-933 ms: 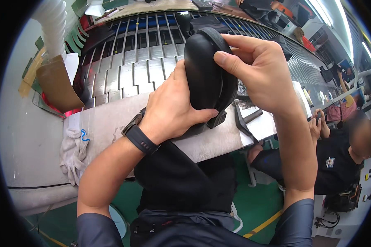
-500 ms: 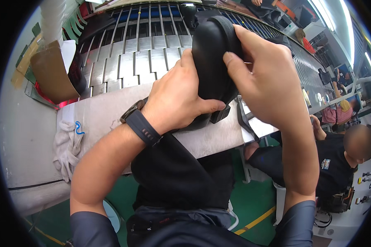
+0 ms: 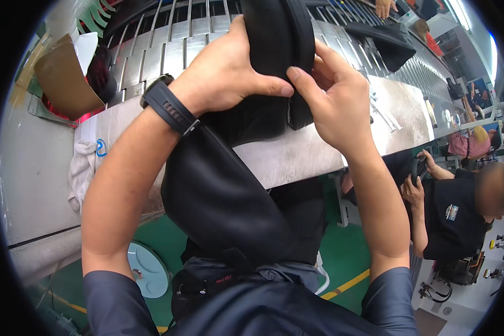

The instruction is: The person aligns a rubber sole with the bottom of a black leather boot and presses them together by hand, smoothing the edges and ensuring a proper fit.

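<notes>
A tall black boot [image 3: 271, 39] is held between my hands over the edge of the worktable, its foot part pointing away from me. Its long soft shaft [image 3: 213, 185] drapes over the edge toward my lap. My left hand [image 3: 224, 73], with a dark watch on the wrist, grips the boot's upper from the left, thumb lying across it near the heel. On the other side, my right hand [image 3: 339, 101] holds the edge of the sole, its thumb pressed to the sole's rim close to my left thumb. My right fingers are partly hidden behind the sole.
Metal slats of a conveyor [image 3: 176, 42] run behind the pale table edge [image 3: 297, 162]. A white glove [image 3: 83, 173] lies at left, below a cardboard flap [image 3: 67, 78]. Another black piece [image 3: 383, 42] rests on the conveyor. At right a co-worker [image 3: 459, 207] handles something black. A round stool [image 3: 148, 269] stands below.
The boot has moved away from me with both hands, and its foot partly leaves the upper edge of view. My right hand has shifted down along the sole toward the heel.
</notes>
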`<state>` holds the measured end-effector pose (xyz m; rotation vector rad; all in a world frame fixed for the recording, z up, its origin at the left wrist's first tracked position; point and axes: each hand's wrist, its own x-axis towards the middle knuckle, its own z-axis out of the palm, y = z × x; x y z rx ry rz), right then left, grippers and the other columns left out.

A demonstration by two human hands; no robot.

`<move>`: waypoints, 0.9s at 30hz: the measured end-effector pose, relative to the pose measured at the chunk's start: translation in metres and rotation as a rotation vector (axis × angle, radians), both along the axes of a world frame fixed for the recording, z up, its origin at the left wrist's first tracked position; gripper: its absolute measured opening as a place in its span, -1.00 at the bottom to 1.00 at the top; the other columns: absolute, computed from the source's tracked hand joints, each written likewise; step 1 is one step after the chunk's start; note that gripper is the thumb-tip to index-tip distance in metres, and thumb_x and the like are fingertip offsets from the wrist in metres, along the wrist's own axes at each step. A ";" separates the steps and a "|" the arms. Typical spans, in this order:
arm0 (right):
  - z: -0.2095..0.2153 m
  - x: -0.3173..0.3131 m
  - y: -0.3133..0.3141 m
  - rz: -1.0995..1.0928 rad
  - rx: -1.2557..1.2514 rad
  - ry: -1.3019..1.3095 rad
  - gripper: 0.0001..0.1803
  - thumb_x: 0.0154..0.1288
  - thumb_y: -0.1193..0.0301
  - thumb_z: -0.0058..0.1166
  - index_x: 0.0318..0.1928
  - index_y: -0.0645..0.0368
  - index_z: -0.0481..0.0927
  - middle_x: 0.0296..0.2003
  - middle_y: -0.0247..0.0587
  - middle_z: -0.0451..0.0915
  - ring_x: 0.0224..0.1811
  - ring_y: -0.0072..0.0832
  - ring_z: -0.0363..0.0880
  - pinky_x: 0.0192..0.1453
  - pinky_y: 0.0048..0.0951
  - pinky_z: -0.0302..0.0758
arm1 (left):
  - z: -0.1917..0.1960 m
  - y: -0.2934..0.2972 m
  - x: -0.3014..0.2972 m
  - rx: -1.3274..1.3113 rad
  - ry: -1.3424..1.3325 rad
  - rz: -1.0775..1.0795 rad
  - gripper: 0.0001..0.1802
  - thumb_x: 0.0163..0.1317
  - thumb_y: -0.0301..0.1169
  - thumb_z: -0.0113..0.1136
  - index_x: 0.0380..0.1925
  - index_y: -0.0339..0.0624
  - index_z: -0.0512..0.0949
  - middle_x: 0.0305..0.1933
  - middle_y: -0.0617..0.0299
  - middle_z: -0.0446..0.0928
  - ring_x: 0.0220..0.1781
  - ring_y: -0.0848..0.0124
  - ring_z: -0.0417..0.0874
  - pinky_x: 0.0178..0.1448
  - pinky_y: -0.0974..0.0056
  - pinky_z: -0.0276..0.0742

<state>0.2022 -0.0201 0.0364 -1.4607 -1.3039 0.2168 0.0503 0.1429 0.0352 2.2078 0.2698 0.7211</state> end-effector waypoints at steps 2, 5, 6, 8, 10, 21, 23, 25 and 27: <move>-0.003 -0.001 0.005 -0.016 0.044 -0.090 -0.47 0.41 0.49 0.36 0.34 0.38 0.64 -0.14 0.12 0.84 -0.04 -0.21 0.90 0.14 -0.28 0.76 | -0.001 0.000 0.000 -0.026 -0.017 -0.025 0.11 0.05 -0.16 0.78 0.49 -0.38 0.33 0.28 -0.08 0.66 0.34 0.13 0.70 0.49 0.13 0.54; -0.007 0.006 0.006 -0.047 0.045 -0.177 -0.46 0.38 0.43 0.39 0.30 0.44 0.63 -0.24 0.18 0.81 -0.13 -0.14 0.89 0.05 -0.26 0.77 | 0.009 -0.003 0.000 0.007 0.052 -0.008 0.07 0.08 -0.07 0.77 0.44 -0.40 0.38 0.28 -0.08 0.66 0.33 0.14 0.70 0.44 0.14 0.56; -0.007 0.007 0.007 -0.080 0.035 -0.244 -0.44 0.37 0.41 0.40 0.29 0.46 0.64 -0.26 0.18 0.80 -0.16 -0.11 0.89 0.03 -0.25 0.77 | 0.008 -0.002 0.000 0.006 0.058 -0.005 0.07 0.08 -0.07 0.77 0.44 -0.40 0.38 0.28 -0.08 0.66 0.33 0.14 0.70 0.44 0.14 0.56; -0.006 0.007 0.006 -0.069 0.039 -0.243 -0.43 0.35 0.38 0.42 0.27 0.46 0.64 -0.27 0.20 0.79 -0.17 -0.09 0.88 0.00 -0.24 0.77 | 0.006 0.001 0.001 -0.041 -0.080 -0.221 0.01 0.30 -0.09 0.62 0.53 -0.40 0.26 0.41 -0.19 0.43 0.49 0.05 0.48 0.59 0.07 0.41; -0.004 0.004 0.005 -0.059 0.023 -0.250 -0.45 0.35 0.40 0.41 0.26 0.48 0.64 -0.27 0.20 0.79 -0.18 -0.09 0.88 0.01 -0.25 0.77 | -0.002 0.007 0.005 -0.083 -0.075 -0.215 0.10 0.19 -0.17 0.70 0.55 -0.40 0.22 0.43 -0.16 0.41 0.49 0.07 0.47 0.61 0.08 0.38; 0.014 -0.002 0.004 -0.026 -0.048 -0.097 -0.60 0.33 0.43 0.40 0.08 0.45 0.69 -0.33 0.06 0.81 -0.18 -0.30 0.90 -0.03 -0.35 0.76 | 0.005 -0.005 -0.006 -0.051 0.049 -0.019 0.09 0.07 -0.08 0.78 0.45 -0.42 0.36 0.27 -0.06 0.67 0.33 0.18 0.70 0.46 0.14 0.55; 0.016 0.002 0.005 -0.048 -0.064 -0.118 -0.62 0.32 0.43 0.40 0.05 0.43 0.70 -0.37 0.03 0.81 -0.22 -0.33 0.89 -0.06 -0.35 0.75 | 0.003 -0.006 -0.006 0.015 0.033 0.026 0.12 0.06 -0.09 0.79 0.47 -0.42 0.34 0.28 -0.04 0.67 0.34 0.20 0.69 0.47 0.15 0.56; 0.018 0.003 0.006 -0.063 -0.080 -0.132 -0.66 0.31 0.43 0.42 -0.02 0.42 0.70 -0.38 0.03 0.81 -0.30 -0.36 0.86 -0.14 -0.30 0.72 | 0.002 -0.004 -0.005 -0.012 0.033 0.022 0.14 0.05 -0.10 0.80 0.48 -0.42 0.33 0.29 -0.04 0.67 0.34 0.21 0.69 0.47 0.15 0.56; 0.017 0.002 0.005 -0.049 -0.042 -0.153 -0.67 0.31 0.42 0.42 -0.04 0.42 0.69 -0.40 0.06 0.79 -0.33 -0.32 0.84 -0.17 -0.28 0.70 | 0.002 -0.004 -0.004 -0.038 0.034 0.019 0.15 0.04 -0.10 0.80 0.49 -0.42 0.32 0.29 -0.04 0.67 0.34 0.21 0.69 0.47 0.15 0.56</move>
